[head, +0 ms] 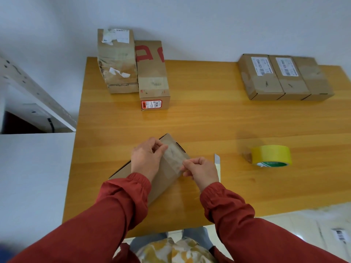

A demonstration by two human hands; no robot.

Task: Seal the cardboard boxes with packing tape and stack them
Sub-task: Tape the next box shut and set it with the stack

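A long brown cardboard box lies slanted on the wooden table in front of me. A clear strip of tape stretches over its top between my hands. My left hand pinches the strip's far end above the box. My right hand pinches the near end at the box's right edge. A yellow tape roll stands to the right. A box cutter lies just right of my right hand.
At the back left stand stacked cardboard boxes beside a box with red print. Three labelled boxes sit in a row at the back right. A white shelf unit is left of the table.
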